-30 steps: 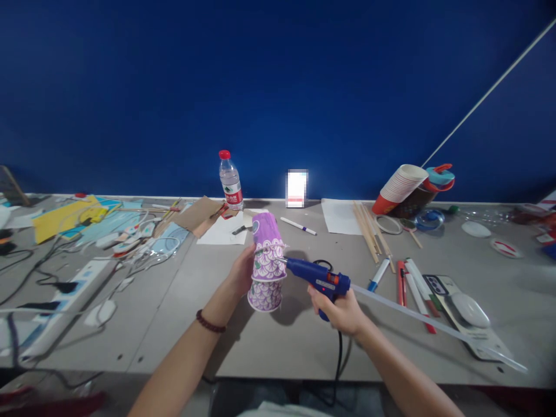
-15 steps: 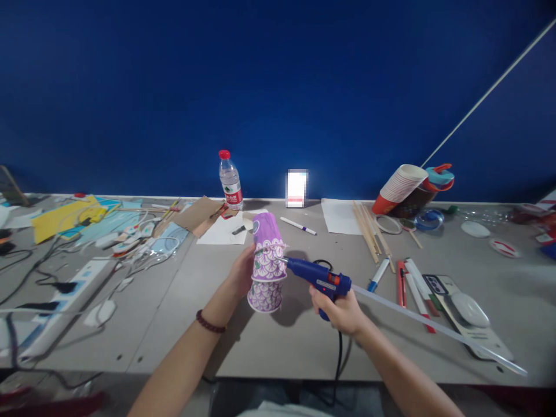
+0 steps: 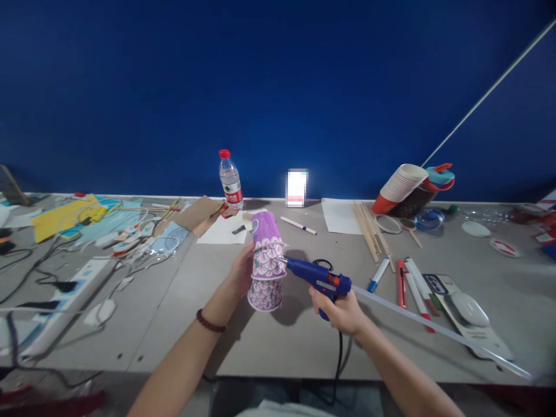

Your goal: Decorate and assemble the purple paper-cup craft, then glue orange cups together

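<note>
A stack of decorated paper cups (image 3: 267, 262), purple at the top and patterned with purple and white scales below, stands tilted in front of me. My left hand (image 3: 242, 271) is closed around its left side; the fingertips are hidden behind the cups. In my right hand (image 3: 336, 308) is a blue hot glue gun (image 3: 319, 276), gripped by its handle. Its metal nozzle points left and meets or nearly meets the cups' right side. A long clear glue stick (image 3: 434, 327) juts from the gun's back, and a dark cord hangs below.
A water bottle (image 3: 230, 182) and a bright phone screen (image 3: 297, 189) stand along the blue wall. To the right are wooden sticks (image 3: 365, 231), stacked paper cups (image 3: 399, 188), markers (image 3: 419, 292) and a phone with a mouse (image 3: 469, 308). Leftward lie a power strip (image 3: 72, 307), cables and coloured paper (image 3: 65, 220).
The cups have shifted very slightly upward. Both hands and the glue gun stay almost exactly where they were.
</note>
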Demonstrator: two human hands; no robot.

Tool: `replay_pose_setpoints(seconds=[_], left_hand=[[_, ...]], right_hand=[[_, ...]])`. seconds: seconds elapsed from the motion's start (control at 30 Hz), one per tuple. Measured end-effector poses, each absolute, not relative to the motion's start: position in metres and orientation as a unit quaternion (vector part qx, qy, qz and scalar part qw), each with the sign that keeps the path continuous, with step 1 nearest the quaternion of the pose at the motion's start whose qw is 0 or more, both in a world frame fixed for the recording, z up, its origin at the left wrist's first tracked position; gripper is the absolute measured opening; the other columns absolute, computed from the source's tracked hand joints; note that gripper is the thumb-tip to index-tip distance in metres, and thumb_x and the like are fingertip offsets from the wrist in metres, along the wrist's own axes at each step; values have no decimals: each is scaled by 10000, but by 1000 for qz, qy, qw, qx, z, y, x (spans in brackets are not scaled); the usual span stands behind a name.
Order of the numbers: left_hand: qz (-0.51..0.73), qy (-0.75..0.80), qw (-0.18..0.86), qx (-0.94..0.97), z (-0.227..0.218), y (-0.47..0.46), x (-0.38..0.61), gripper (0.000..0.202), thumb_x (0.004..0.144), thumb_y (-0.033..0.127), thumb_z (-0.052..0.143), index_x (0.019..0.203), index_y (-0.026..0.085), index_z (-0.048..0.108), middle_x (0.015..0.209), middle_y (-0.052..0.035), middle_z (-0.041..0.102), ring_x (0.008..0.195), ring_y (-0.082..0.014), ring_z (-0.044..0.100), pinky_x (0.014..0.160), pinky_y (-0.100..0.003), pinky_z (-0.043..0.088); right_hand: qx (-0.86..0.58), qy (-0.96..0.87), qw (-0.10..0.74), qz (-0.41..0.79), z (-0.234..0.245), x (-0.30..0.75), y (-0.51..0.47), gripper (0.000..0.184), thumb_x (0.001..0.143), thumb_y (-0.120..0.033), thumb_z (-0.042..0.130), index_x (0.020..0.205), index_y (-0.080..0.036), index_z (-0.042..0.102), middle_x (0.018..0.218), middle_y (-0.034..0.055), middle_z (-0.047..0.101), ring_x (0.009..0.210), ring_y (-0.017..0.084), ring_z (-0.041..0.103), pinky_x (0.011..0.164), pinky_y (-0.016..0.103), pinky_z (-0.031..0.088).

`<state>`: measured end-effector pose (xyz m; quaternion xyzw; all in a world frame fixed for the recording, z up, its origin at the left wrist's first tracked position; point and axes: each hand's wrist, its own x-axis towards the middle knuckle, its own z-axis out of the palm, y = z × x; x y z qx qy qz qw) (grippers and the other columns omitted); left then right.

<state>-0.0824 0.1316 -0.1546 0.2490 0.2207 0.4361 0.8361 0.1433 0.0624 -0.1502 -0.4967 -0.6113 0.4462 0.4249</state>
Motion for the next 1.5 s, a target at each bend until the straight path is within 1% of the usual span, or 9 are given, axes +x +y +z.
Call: replay_pose_setpoints(seconds=[0.17, 0.57, 0.77, 0.9, 1.03, 1.2, 1.3, 1.4, 1.5], left_hand=[[450, 231, 828, 243, -154, 131, -82, 428, 854, 436, 542, 1066, 84, 663, 942, -129, 732, 870, -262, 689, 880, -378, 485], [460, 237, 819, 248, -147, 129, -78, 461, 819, 461, 581, 1045, 69, 672, 918, -131, 726, 828, -258, 683, 827, -364, 496], [463, 237, 818, 247, -145, 129, -77, 448, 821, 458, 582, 1032, 74, 675, 912, -126, 726, 821, -250, 681, 813, -360, 504], [457, 229, 823, 248, -143, 129, -77, 457, 818, 470, 588, 1035, 77, 674, 908, -122, 727, 805, -247, 682, 787, -358, 514], [444, 221, 835, 239, -146, 130, -77, 455, 824, 475, 585, 1040, 84, 668, 906, -119, 728, 803, -251, 686, 776, -360, 518], [423, 213, 849, 235, -149, 130, -78, 443, 827, 482, 583, 1021, 94, 672, 892, -120, 731, 790, -269, 694, 760, -375, 521], [415, 206, 854, 235, -148, 129, -78, 444, 851, 491, 549, 1022, 100, 672, 873, -120, 733, 804, -272, 699, 775, -376, 520], [398, 207, 862, 235, -149, 128, -78, 466, 869, 516, 509, 1016, 106, 675, 872, -124, 733, 812, -272, 702, 771, -374, 523], [396, 197, 865, 237, -151, 128, -77, 469, 860, 516, 526, 1015, 100, 675, 877, -130, 730, 812, -271, 701, 763, -363, 519]], right_hand=[[-509, -615, 401, 449, -146, 143, 62, 384, 750, -532, 602, 598, -192, 509, 463, 29, 543, 424, 135, 515, 435, 263, 450], [-508, -625, 393, 443, -149, 145, 62, 405, 757, -523, 594, 546, -191, 502, 466, 40, 544, 428, 130, 506, 443, 262, 443], [-508, -611, 397, 460, -148, 144, 62, 381, 750, -527, 606, 598, -190, 512, 460, 27, 536, 430, 134, 509, 444, 265, 442], [-502, -601, 403, 474, -149, 142, 62, 373, 775, -525, 599, 662, -174, 540, 466, 18, 538, 433, 135, 514, 467, 275, 449], [-495, -590, 412, 487, -152, 141, 63, 427, 783, -574, 576, 681, -160, 554, 456, 11, 520, 409, 124, 492, 441, 267, 427], [-491, -568, 435, 497, -154, 140, 64, 461, 753, -611, 600, 703, -153, 578, 453, 2, 521, 402, 126, 502, 434, 266, 442], [-488, -568, 443, 494, -157, 140, 64, 458, 762, -606, 596, 670, -158, 578, 440, 1, 516, 394, 125, 497, 429, 264, 444], [-488, -560, 457, 489, -158, 139, 64, 440, 757, -589, 612, 691, -155, 590, 448, 4, 531, 399, 127, 503, 426, 260, 446], [-481, -567, 458, 487, -157, 139, 64, 425, 768, -566, 610, 705, -146, 606, 461, 11, 545, 409, 130, 515, 434, 260, 454]])
